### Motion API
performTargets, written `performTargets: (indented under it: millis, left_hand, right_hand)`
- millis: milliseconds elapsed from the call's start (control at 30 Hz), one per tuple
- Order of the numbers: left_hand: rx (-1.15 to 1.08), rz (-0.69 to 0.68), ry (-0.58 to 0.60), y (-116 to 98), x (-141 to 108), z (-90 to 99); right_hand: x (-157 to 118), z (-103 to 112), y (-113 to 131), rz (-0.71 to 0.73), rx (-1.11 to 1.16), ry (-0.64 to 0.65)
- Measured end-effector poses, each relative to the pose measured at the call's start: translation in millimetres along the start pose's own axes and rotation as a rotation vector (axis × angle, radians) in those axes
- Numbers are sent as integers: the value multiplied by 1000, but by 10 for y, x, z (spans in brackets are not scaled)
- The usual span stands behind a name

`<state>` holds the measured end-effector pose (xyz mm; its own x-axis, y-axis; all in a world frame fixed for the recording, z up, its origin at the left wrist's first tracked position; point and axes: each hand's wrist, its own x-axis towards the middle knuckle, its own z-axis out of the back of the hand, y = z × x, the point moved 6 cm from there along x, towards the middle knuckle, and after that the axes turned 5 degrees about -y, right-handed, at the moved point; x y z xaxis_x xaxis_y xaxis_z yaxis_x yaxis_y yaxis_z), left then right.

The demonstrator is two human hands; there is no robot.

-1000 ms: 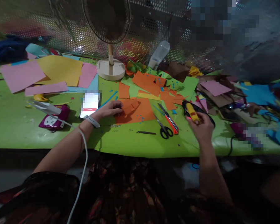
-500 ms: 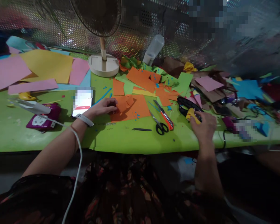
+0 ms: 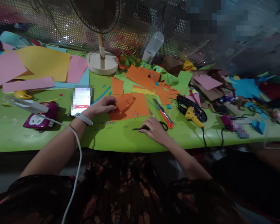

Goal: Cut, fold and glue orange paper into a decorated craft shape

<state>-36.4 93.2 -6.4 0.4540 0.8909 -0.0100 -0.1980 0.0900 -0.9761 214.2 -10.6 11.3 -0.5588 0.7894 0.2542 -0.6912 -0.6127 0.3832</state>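
Note:
My left hand [image 3: 105, 105] is closed at the left edge of a folded orange paper piece [image 3: 126, 102], pinching it above a flat orange sheet [image 3: 142, 105] with small blue dots. My right hand [image 3: 156, 130] lies low over the table, thumb and fingers closing around dark tweezers [image 3: 135, 129], whose thin end sticks out to the left. Under that hand are scissors [image 3: 164, 125], partly covered, with a black handle loop showing. Just right of them is a red utility knife [image 3: 166, 118]. A yellow glue gun [image 3: 194, 117] rests on a black tray [image 3: 182, 104].
A lit phone [image 3: 82, 99] lies beside my left wrist. Further left, a purple power strip [image 3: 42, 119] has a white charger and cable crossing my forearm. A fan base [image 3: 102, 63], a clear bottle [image 3: 154, 46] and coloured paper scraps [image 3: 141, 77] line the back. Another person sits at right.
My right hand has let go of the glue gun, leaving it on the black tray, and moved left to the tweezers. My left hand has stayed at the orange paper.

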Motion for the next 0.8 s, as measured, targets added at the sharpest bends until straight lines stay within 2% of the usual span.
performTargets:
  millis: [100,267,333,567,800]
  left_hand:
    - [33,-12,11,-25,-3,-11]
    - [31,-11,0,-32,-2,-13]
    - [22,-4,-3,-29,-5,-11]
    - [17,15,15,-37,-11,-13]
    - [12,16,26,-41,-8,-20]
  right_hand:
    - [20,-27,-46,-70,108,-86]
    - [69,8,-331,-424,568,-183]
    - [126,9,-428,-512,661,-205]
    - [276,-13,-504,-495,441,-270]
    - [282,-48,-468,-491,380,-290]
